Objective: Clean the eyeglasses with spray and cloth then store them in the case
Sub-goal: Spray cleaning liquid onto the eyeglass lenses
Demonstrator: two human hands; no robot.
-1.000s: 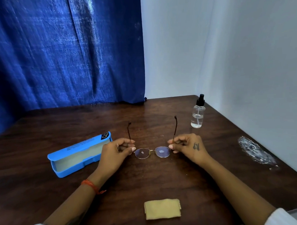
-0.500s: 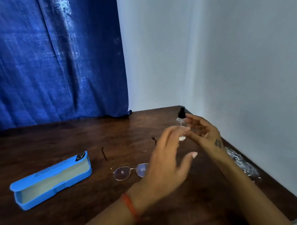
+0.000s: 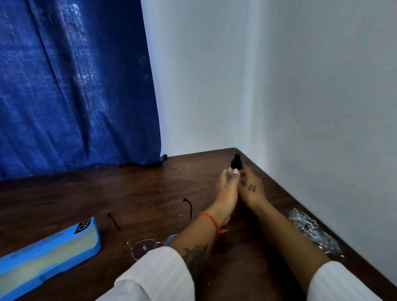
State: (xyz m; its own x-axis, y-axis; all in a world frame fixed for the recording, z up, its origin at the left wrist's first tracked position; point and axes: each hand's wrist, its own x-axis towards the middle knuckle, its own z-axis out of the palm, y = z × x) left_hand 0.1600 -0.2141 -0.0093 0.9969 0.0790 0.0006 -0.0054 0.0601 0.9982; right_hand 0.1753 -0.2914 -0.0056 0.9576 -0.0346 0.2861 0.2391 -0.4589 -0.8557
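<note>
The small clear spray bottle (image 3: 235, 162) with a black pump top stands at the table's far right corner, and both hands meet around it. My left hand (image 3: 226, 190) has its fingers against the bottle's left side. My right hand (image 3: 251, 189) wraps the bottle from the right. The thin-framed eyeglasses (image 3: 143, 246) lie on the table with temples unfolded, partly hidden by my left sleeve. The open blue case (image 3: 45, 257) rests at the left. The cloth is out of view.
A dark wooden table (image 3: 135, 191) fills the lower view, with its right edge against a white wall. A blue curtain (image 3: 65, 88) hangs behind. A crumpled clear plastic wrapper (image 3: 314, 231) lies near the right edge.
Both hands let go of the eyeglasses, left them on the table, and moved far right to the spray bottle. The view swung right and up, so the cloth dropped out of sight.
</note>
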